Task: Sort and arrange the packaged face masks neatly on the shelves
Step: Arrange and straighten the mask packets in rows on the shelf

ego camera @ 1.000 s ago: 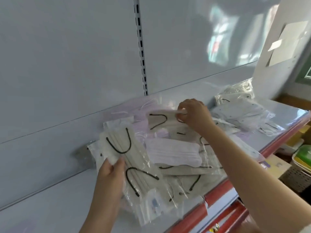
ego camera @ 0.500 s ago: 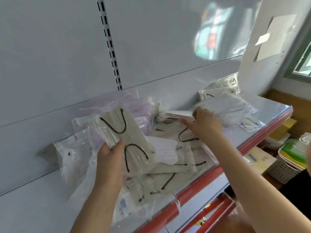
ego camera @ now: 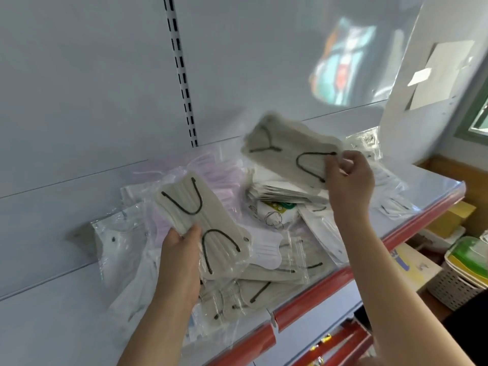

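Beige packs, one in each of your hands.
From the head camera: your right hand (ego camera: 350, 178) has lifted a beige mask pack (ego camera: 290, 151) clear of the shelf (ego camera: 433, 190), pinching its edge; your left hand (ego camera: 182, 247) still grips the matching pack (ego camera: 200, 223) above the unsorted pile (ego camera: 277, 265) between them. The pair looks ready to stack.

- Bright, even daylight; green-framed window (ego camera: 475, 112) at right edge.
- Colourful reflection (ego camera: 343, 62) glares on glossy white back panel (ego camera: 79, 88).
- Raised grey packaged mask (ego camera: 287, 151) motion-blurred.
- Wide-angle bending at edges.
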A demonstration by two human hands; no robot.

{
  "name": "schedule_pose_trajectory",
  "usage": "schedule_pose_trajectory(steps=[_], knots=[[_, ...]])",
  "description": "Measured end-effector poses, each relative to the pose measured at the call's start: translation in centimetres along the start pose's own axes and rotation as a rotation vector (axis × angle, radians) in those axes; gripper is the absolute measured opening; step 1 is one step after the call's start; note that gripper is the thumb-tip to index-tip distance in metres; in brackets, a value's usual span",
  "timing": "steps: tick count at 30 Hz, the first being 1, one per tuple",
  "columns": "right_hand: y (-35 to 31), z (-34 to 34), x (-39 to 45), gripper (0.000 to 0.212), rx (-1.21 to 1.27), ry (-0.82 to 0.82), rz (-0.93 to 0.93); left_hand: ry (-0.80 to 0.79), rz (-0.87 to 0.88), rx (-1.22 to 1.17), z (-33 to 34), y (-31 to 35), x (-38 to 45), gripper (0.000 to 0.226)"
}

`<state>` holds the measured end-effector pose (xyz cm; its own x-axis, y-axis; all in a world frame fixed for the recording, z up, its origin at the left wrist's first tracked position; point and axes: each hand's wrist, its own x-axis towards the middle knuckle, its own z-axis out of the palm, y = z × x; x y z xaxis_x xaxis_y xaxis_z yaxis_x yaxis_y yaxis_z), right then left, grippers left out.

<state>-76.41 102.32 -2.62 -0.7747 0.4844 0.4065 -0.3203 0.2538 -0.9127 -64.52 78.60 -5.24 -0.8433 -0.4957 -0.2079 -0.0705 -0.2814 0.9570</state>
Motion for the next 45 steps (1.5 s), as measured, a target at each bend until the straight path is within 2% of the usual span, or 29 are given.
schedule_pose_trajectory(steps=[2, 4, 6, 9, 12, 13, 16, 17, 18, 20, 21, 22, 25, 26, 28, 31, 33, 36, 38, 41, 43, 45], knots=[[-0.6, -0.2, -0.6, 0.014, 0.244, -0.007, 0.152, -0.023, -0.005, -0.011, 0.1, -0.1, -0.4, 0.018], [-1.2, 0.2, -2.7, 0.017, 0.408, -0.11, 0.272, -0.074, -0.032, -0.056, 0.3, 0.0, -0.7, 0.023], [-1.4, 0.9, -6.4, 0.023, 0.367, -0.248, 0.292, -0.174, -0.096, -0.169, 0.6, 0.5, -1.4, 0.032], [-1.6, 1.9, -11.6, 0.034, 0.253, -0.436, 0.259, -0.296, -0.054, -0.244, 0.9, 1.2, -2.3, 0.053], [-1.7, 1.9, -14.2, 0.031, 0.107, -0.544, 0.164, -0.327, 0.005, -0.264, 0.3, 1.4, -2.4, 0.053], [-1.7, 1.8, -14.4, 0.031, 0.085, -0.559, 0.148, -0.309, -0.011, -0.293, -0.2, 1.3, -2.6, 0.055], [-1.7, 1.7, -15.1, 0.022, 0.064, -0.575, 0.11, -0.18, -0.138, -0.388, -1.5, 0.3, -2.5, 0.086], [-1.5, 1.8, -15.3, 0.021, 0.059, -0.576, 0.112, -0.11, -0.108, -0.396, -2.0, 0.1, -2.7, 0.089], [-1.4, 1.8, -15.5, 0.021, 0.045, -0.589, 0.114, -0.076, -0.105, -0.35, -2.2, -0.4, -2.7, 0.089], [-1.0, 2.0, -15.9, 0.025, 0.013, -0.645, 0.102, -0.18, -0.094, -0.236, -2.8, -0.5, -3.1, 0.087], [-0.7, 2.2, -16.0, 0.028, -0.001, -0.694, 0.074, -0.254, -0.137, -0.237, -3.1, -0.6, -2.9, 0.079], [-0.6, 2.4, -16.2, 0.032, -0.022, -0.757, 0.021, -0.262, -0.161, -0.206, -3.4, -0.5, -2.7, 0.071], [-0.4, 2.9, -17.0, 0.05, -0.08, -0.915, -0.132, -0.094, -0.112, -0.084, -4.3, -1.0, -2.1, 0.04], [-0.5, 2.8, -17.0, 0.049, -0.049, -0.92, -0.112, -0.052, -0.101, -0.09, -4.7, -1.1, -1.9, 0.03], [-0.2, 1.9, -16.0, 0.046, -0.073, -0.844, -0.068, -0.005, -0.097, -0.114, -5.5, -0.9, -1.6, 0.026], [2.6, 0.0, -12.9, 0.063, -0.589, -0.72, -0.212, 0.041, -0.065, -0.132, -6.6, -0.4, -1.1, 0.029], [4.1, -0.6, -11.3, 0.082, -0.788, -0.786, -0.2, 0.039, -0.049, -0.152, -7.0, -0.4, -0.9, 0.027], [5.2, 0.5, -10.1, 0.088, -0.771, -0.86, -0.135, 0.036, -0.047, -0.147, -7.1, -0.4, -1.0, 0.029], [5.1, 1.7, -9.3, 0.079, -0.79, -0.83, -0.132, 0.042, -0.039, -0.123, -7.1, -0.5, -1.0, 0.032], [4.5, 3.2, -7.9, 0.04, -0.811, -0.685, -0.167, 0.032, -0.026, -0.107, -7.3, -0.7, -1.2, 0.038], [3.9, 3.4, -7.0, 0.017, -0.701, -0.54, -0.219, 0.046, -0.014, -0.115, -7.5, -0.7, -1.2, 0.041], [3.0, 2.9, -6.3, 0.008, -0.444, -0.389, -0.232, 0.066, -0.001, -0.132, -7.9, -0.6, -1.0, 0.041]])
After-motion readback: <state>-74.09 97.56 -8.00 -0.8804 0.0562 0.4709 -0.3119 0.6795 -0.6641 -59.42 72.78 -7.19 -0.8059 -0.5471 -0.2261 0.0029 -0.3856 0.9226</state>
